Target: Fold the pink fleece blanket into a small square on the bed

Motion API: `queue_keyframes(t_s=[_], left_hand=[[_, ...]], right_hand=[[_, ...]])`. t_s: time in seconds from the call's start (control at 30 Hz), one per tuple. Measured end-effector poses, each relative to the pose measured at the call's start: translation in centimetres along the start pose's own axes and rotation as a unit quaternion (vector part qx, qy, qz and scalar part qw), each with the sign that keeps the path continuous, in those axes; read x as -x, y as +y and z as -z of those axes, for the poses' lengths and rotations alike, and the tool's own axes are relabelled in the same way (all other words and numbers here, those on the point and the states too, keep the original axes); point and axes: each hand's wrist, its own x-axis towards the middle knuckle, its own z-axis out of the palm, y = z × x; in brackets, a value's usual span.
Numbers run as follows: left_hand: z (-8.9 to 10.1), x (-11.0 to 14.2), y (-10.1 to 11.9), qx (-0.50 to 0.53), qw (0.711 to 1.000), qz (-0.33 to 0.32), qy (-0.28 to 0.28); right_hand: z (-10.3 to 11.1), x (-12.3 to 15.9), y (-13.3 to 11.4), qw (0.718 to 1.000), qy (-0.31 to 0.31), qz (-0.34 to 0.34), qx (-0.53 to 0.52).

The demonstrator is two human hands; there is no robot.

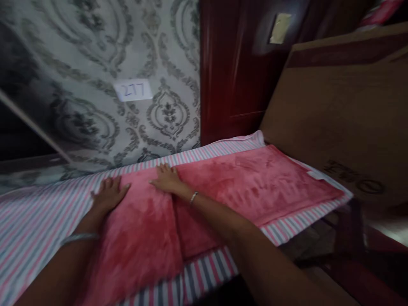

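A pink plush cloth (255, 182) lies spread over a surface covered with a pink, white and grey striped sheet (28, 216). Part of the cloth is folded over on the left, with a fold edge running down the middle. My left hand (110, 193) lies flat, fingers stretched out, on the far left edge of the folded part. My right hand (167, 178) rests flat with fingers apart on the cloth's far edge beside the fold. Each wrist wears a bangle.
A wall (105, 51) with grey damask pattern stands behind, bearing a white label (133, 90) reading 277. A dark red wooden door (236, 72) is at the back. A large cardboard box (344, 114) leans at the right. A dark chair frame (347, 229) stands below it.
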Motion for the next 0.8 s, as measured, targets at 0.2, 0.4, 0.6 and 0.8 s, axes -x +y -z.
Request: queue_keyframes(t_s=[0.2,0.4,0.6,0.8], left_hand=[[0.6,4.5,3.2,-0.009,0.999,-0.044,0.011],[-3.0,6.2,3.0,-0.011,0.999,-0.03,0.016],[-3.0,6.1,3.2,0.005,0.999,-0.039,0.012],[0.2,7.7,2.9,0.047,0.996,-0.054,-0.044]], right_hand=[[-3.1,7.7,-2.0,0.995,-0.002,0.085,0.055],[-6.1,10.7,-0.9,0.994,-0.005,0.063,0.091],[-6.1,10.4,-0.5,0.991,-0.015,0.063,0.116],[-4.5,10.6,-1.1,0.992,-0.07,0.029,0.099]])
